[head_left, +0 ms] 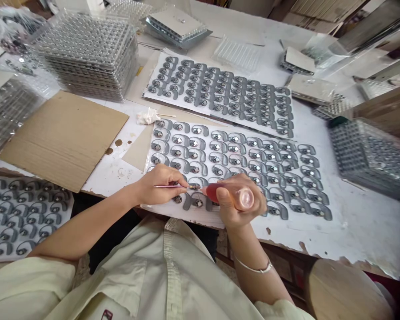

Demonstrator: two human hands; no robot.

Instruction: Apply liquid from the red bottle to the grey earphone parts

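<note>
Above the lower white sheet point(160, 209) of grey curved parts point(197, 202), the left hand point(160, 184) is pinching a thin pick point(170, 186) pointing right, while the right hand point(238, 200) is clenching a red-nosed squeeze bottle point(230, 195), lying nearly level, tip pointing left.

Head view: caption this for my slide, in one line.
Left hand holds a thin pick over rows of grey hook-shaped parts on white card; right hand grips a small red-tipped bottle.

Site was small assembly workshop: chipped white workbench point(360, 240) bore stacked clear plastic trays point(86, 58), cardboard sheet point(63, 138), rows of grey moulded parts point(240, 155).
</note>
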